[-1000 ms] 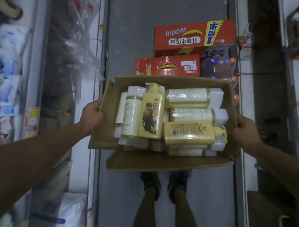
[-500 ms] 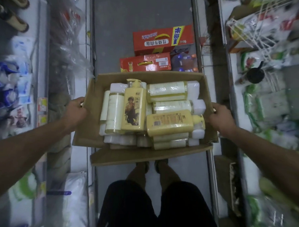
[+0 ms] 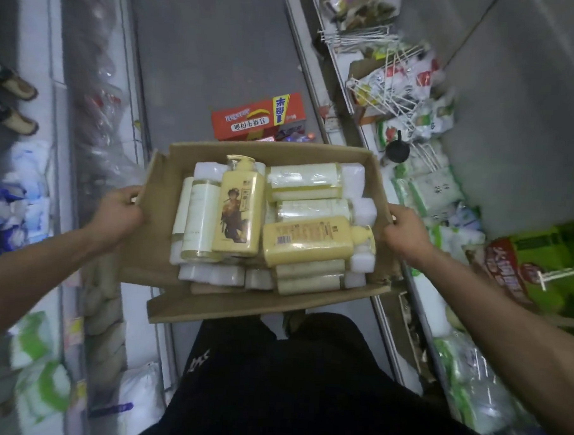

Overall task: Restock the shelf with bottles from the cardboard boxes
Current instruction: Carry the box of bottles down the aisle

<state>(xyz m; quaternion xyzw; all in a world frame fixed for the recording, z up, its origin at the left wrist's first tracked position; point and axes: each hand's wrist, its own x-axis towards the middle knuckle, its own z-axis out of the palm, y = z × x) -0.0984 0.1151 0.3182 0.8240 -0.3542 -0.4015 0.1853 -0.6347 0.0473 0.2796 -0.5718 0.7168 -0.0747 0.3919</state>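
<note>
An open cardboard box (image 3: 168, 192) hangs in the air in front of me above the aisle floor. My left hand (image 3: 121, 210) grips its left wall and my right hand (image 3: 405, 230) grips its right wall. Inside lie several yellow and cream bottles with white caps. A yellow pump bottle (image 3: 238, 208) with a figure on its label points away from me. Another yellow bottle (image 3: 307, 239) lies crosswise with its barcode up. A cream bottle (image 3: 200, 220) lies beside the left wall.
Shelves run along both sides of the narrow aisle. The right shelf (image 3: 364, 138) holds bagged goods and white wire racks (image 3: 383, 90). The left shelf (image 3: 60, 174) holds plastic-wrapped packs. A red carton (image 3: 257, 117) lies on the floor ahead. My legs in black shorts are below.
The box has come up and closer to me while my view swung right. More of the right shelf shows, and the red cartons on the floor look farther off.
</note>
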